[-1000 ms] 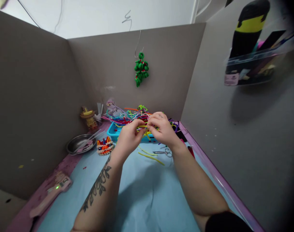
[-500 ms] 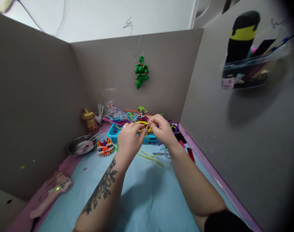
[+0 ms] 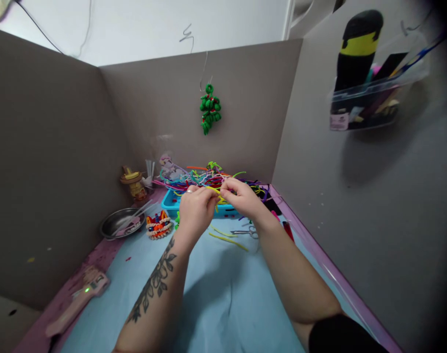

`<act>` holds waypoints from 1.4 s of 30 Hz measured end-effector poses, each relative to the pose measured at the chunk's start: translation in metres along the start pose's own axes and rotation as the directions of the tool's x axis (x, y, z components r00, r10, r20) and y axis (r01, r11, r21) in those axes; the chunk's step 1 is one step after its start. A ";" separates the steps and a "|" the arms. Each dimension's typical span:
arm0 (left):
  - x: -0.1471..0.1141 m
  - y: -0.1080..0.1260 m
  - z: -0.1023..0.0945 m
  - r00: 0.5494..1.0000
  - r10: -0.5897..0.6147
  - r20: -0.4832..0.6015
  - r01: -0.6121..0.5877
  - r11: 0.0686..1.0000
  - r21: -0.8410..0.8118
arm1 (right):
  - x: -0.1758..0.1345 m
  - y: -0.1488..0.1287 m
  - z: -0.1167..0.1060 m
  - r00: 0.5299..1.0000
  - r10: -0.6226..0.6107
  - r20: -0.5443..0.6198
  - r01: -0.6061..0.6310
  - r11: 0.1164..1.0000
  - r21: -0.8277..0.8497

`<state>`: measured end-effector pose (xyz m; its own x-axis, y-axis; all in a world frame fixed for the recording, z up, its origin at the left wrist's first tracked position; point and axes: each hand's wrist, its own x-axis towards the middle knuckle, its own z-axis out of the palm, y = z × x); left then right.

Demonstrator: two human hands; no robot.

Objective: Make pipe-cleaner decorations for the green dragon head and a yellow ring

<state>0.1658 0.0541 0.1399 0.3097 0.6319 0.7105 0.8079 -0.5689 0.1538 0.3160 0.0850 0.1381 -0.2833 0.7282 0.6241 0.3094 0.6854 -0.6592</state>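
Note:
My left hand (image 3: 198, 210) and my right hand (image 3: 242, 197) meet in front of the blue tray, fingers pinched close together. Between them is a yellow pipe cleaner (image 3: 213, 189), gripped by both hands; its exact shape is partly covered by my fingers. Below on the blue mat lie loose yellow pipe cleaners (image 3: 228, 241). Beside these rests a pair of scissors (image 3: 244, 232). Behind my hands, the blue tray (image 3: 168, 203) is heaped with pipe cleaners of many colours.
At left are a metal bowl (image 3: 109, 226), an orange and cream beaded piece (image 3: 159, 225) and a pink glue gun (image 3: 78, 301). A green pipe-cleaner ornament (image 3: 210, 109) hangs on the back panel. A clear bin of tools (image 3: 363, 110) hangs on the right panel.
My hands have drawn closer together around the yellow pipe cleaner, and less of it shows between them. The whole view has shifted slightly.

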 end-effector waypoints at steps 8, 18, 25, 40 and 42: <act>0.000 0.001 -0.003 0.999 -0.032 0.021 0.029 0.995 0.100 | 0.000 0.002 0.004 0.959 0.249 0.135 -0.281 0.896 0.343; 0.001 -0.004 -0.019 0.995 -0.060 -0.085 0.053 0.996 -0.076 | -0.002 -0.009 -0.006 0.995 -0.055 0.079 0.061 0.995 -0.078; 0.002 -0.004 -0.017 0.983 -0.153 0.100 0.176 0.943 -0.283 | -0.004 -0.009 -0.006 0.983 -0.178 0.053 0.183 0.975 -0.125; 0.003 -0.008 -0.010 0.947 -0.270 0.174 0.319 0.728 -0.607 | -0.005 -0.007 0.006 0.909 -0.387 -0.155 0.353 0.912 -0.208; 0.003 -0.009 -0.010 0.946 -0.250 0.208 0.325 0.720 -0.613 | -0.005 -0.007 0.006 0.918 -0.363 -0.159 0.329 0.921 -0.207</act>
<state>0.1547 0.0558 0.1472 0.1946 0.8493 0.4907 0.3754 -0.5267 0.7627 0.3096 0.0768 0.1366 -0.2278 0.4184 0.8792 0.3799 0.8696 -0.3154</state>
